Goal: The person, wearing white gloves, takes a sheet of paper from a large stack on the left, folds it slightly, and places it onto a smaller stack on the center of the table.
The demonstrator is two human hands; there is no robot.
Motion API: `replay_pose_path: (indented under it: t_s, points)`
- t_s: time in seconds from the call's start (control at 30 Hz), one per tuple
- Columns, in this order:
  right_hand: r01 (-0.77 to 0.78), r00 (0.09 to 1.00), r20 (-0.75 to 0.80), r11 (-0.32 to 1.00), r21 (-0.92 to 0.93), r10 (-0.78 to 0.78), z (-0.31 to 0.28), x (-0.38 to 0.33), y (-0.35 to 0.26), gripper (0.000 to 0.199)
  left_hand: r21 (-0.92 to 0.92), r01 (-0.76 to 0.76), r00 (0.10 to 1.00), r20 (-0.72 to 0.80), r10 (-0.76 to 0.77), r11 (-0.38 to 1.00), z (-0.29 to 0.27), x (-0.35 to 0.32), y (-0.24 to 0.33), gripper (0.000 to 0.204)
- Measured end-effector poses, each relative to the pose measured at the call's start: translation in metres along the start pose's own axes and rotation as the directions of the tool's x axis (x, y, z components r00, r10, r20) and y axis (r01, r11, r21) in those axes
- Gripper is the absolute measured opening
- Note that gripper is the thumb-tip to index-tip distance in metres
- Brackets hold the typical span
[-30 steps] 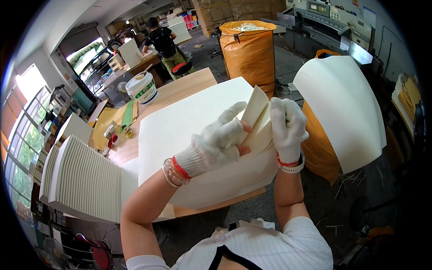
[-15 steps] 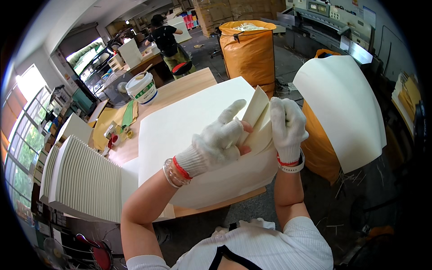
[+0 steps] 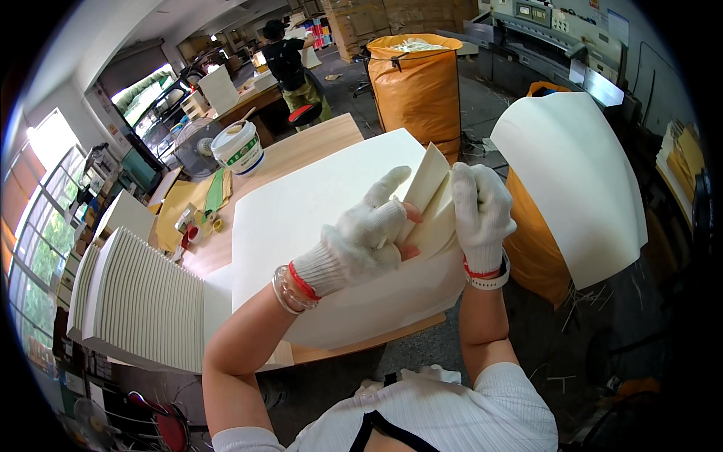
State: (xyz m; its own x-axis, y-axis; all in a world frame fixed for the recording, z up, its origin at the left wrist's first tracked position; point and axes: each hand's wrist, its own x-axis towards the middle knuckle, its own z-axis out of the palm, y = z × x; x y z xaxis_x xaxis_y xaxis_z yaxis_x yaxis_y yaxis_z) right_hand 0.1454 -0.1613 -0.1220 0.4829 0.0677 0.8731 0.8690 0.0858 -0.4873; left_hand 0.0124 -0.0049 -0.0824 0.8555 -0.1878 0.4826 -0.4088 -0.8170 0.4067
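Observation:
Large white paper sheets (image 3: 324, 188) lie on the wooden table in front of me, their right corner curled up into a folded flap (image 3: 428, 177). My left hand (image 3: 365, 233), in a white knit glove with bare fingertips showing, grips the flap from its left side; one gloved finger points outward along the sheet. On the flap's right edge, my right hand (image 3: 482, 200), gloved too, is closed in a pinch on the paper. The exact contact of its fingertips is hidden. Both hands are close together above the table's right side.
A thick stack of white sheets or boards (image 3: 143, 297) stands at left. A white bucket (image 3: 237, 147), tape rolls (image 3: 217, 224) and yellow paper (image 3: 177, 215) sit on the table (image 3: 301, 151). An orange bag (image 3: 418, 98) stands beyond; a curved white sheet (image 3: 572, 181) covers another bag. A person (image 3: 290, 68) works far off.
My hands and the paper keep nearly the same pose. In the background, the other person has shifted to the right and raised an arm.

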Motion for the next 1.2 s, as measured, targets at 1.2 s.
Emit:
replay_pose_path:
  t_s: [1.2]
  points:
    - [0.480, 0.877, 0.163, 0.808, -0.341, -0.452, -0.019, -0.033, -0.008, 0.021, 0.086, 0.095, 0.995, 0.020, -0.097, 0.992, -0.013, -0.002, 0.015, 0.048]
